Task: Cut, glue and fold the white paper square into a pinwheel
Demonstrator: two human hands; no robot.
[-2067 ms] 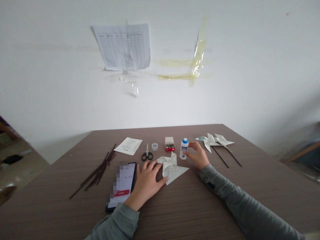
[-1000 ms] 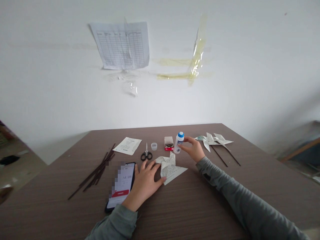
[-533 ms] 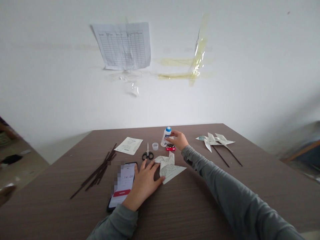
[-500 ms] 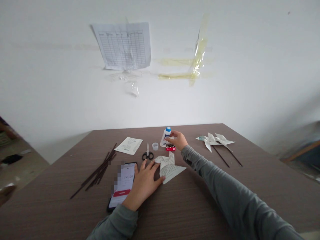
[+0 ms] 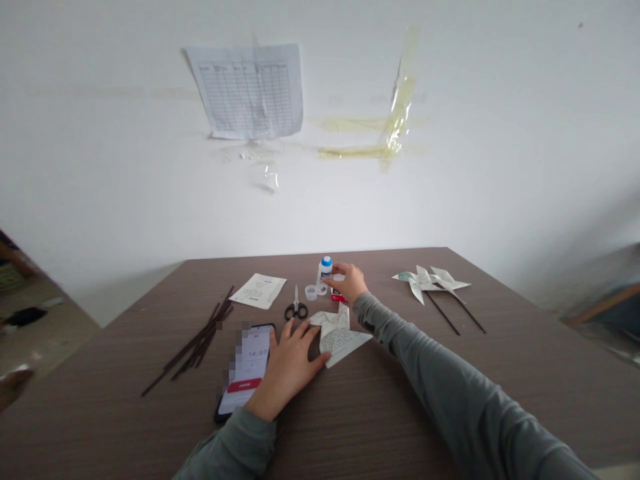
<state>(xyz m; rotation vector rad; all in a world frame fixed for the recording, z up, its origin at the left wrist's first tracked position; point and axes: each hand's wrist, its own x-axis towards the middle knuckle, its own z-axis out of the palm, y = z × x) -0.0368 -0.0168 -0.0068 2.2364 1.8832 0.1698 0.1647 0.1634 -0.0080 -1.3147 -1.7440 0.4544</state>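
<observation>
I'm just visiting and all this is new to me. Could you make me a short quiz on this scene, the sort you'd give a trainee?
1. Which hand rests on the folded paper?
2. True or false: the pair of scissors lies on the table with its blades pointing away from the person.
3. Which of these is nearest the right hand?
A. a glue bottle
B. a phone
C. a bundle of dark sticks

Key:
1. The left hand
2. True
3. A
</observation>
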